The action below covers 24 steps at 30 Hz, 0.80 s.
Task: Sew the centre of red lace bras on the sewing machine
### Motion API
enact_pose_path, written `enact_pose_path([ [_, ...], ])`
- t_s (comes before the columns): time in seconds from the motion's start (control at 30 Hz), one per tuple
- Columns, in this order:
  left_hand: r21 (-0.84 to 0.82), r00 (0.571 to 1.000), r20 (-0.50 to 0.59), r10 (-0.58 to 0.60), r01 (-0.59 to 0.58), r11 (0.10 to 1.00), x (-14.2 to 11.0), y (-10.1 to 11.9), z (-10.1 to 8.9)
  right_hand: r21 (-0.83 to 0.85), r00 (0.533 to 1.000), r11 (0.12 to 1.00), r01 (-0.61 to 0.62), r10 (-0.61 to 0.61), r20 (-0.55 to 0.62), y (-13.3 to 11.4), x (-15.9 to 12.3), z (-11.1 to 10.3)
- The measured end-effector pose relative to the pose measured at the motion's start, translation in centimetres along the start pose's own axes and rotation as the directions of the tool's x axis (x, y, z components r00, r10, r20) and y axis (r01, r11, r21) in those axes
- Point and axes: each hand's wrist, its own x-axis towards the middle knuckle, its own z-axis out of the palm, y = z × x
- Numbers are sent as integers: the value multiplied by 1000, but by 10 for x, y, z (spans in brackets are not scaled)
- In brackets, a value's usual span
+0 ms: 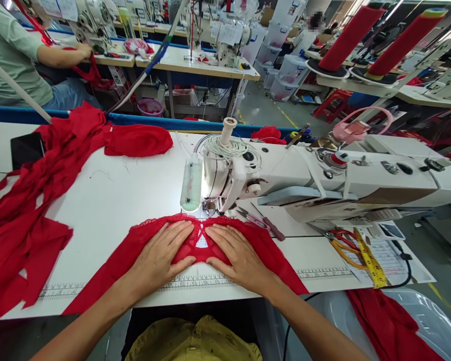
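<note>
A red lace-edged garment piece (113,265) is spread across the white sewing table, close to its front edge. My left hand (164,250) presses flat on its left half, fingers stretched toward the machine. On the right half lies my right hand (236,253), also flat with fingers extended. Between the two hands, crossed red straps (201,233) frame a small opening. Just beyond the fingertips stands the sewing machine's presser foot (209,206), with the lace edge close in front of it; whether they touch is unclear. A printed ruler (195,284) runs along the table below my hands.
Red fabric (60,175) is heaped at the left beside a black phone (27,149). Tweezers and a seam ripper (273,228) lie right of the needle. Orange-handled scissors (346,250) and a yellow tape measure (372,263) lie farther right. A co-worker (18,60) sits at back left.
</note>
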Motion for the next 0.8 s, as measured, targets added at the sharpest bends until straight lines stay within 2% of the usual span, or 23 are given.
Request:
enact_pose_path([
  [0.23,23,1000,-10,25,-25,999,-1,-3,0,6,1000,1000,-8,8,-7,0,2,1],
  [0.4,67,990,-94,103,-97,993,1,-12,8,-73,999,997,33,-33,-11,-9,1,-14],
  [0.47,84,984,-121,134,-124,989,2,-14,11,-89,995,996,-5,-3,-95,-7,-4,-24],
  [0.5,92,982,-127,143,-132,987,2,-13,11,-89,984,995,-51,35,-173,-3,-8,-29],
  [0.57,106,980,-126,155,-142,984,2,-11,10,-93,929,978,-189,147,-339,10,-16,-40],
  [0.63,121,981,-117,157,-143,982,1,-8,8,-125,876,942,-310,233,-423,29,-23,-50],
  [0.7,135,981,-114,158,-142,981,2,-6,6,-162,869,923,-350,255,-424,46,-24,-57],
  [0.8,143,978,-135,162,-143,979,4,-3,6,-223,904,916,-333,242,-353,60,-17,-59],
])
